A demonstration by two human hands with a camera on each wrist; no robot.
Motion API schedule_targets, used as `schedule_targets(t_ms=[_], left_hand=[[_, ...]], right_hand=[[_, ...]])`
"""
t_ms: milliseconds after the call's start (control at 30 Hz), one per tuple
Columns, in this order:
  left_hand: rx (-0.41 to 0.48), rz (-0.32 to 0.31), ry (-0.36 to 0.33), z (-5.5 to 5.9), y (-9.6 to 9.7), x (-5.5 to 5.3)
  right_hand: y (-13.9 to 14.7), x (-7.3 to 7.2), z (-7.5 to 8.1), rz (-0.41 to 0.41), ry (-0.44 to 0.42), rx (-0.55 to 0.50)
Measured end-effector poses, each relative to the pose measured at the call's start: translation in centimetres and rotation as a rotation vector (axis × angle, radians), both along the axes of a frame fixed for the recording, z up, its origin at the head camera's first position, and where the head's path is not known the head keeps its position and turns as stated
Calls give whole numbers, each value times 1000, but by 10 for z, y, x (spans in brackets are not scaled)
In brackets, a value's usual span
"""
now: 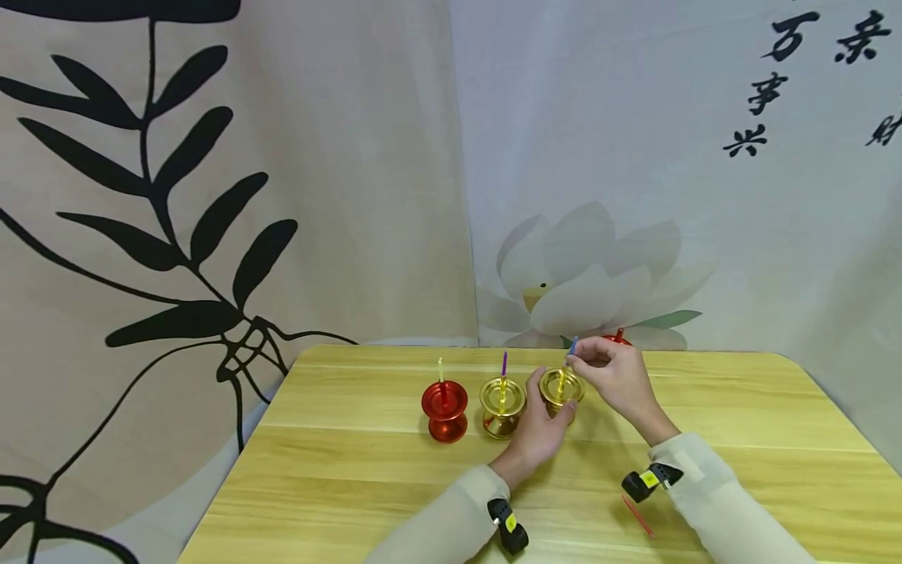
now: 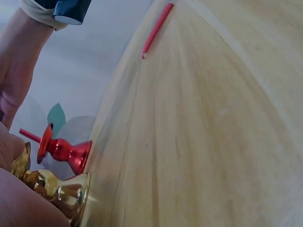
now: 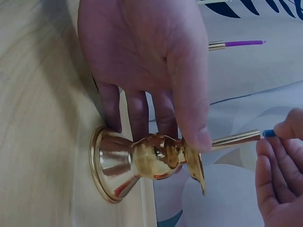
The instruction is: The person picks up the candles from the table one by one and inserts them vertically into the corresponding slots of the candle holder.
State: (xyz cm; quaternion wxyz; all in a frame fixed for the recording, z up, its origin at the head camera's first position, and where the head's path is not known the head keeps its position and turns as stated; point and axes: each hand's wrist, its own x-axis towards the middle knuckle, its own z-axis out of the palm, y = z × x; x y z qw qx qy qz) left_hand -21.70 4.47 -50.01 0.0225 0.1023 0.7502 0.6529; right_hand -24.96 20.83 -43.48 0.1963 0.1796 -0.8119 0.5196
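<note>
My left hand [image 1: 539,435] grips a gold candle holder [image 3: 156,156], thumb near its dish and fingers around its stem. The holder stands upright, with a thin gold tube [image 3: 236,140] rising from the dish. Between thumb and fingertips, my right hand [image 1: 622,382] pinches a thin blue candle [image 1: 574,345] over that tube. The right wrist view shows the blue candle's lower end right at the tube's mouth; most of the candle is hidden by the fingers. Just left of my left hand stands another gold holder [image 1: 496,424] bearing a purple candle [image 1: 504,363].
At the left of the row is a red holder [image 1: 447,429] with a pale yellow candle [image 1: 440,370]. Another red holder [image 2: 66,151] stands behind my right hand, mostly hidden in the head view. A loose red candle [image 1: 638,517] lies on the wooden table [image 1: 317,486] near my right wrist.
</note>
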Motion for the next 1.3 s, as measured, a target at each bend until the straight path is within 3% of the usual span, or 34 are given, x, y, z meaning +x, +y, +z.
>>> schedule_targets(t_ms=[1300], left_hand=[[24,-29,-22,2,-3,7]], right_hand=[[-1,0,-4,19,47,35]])
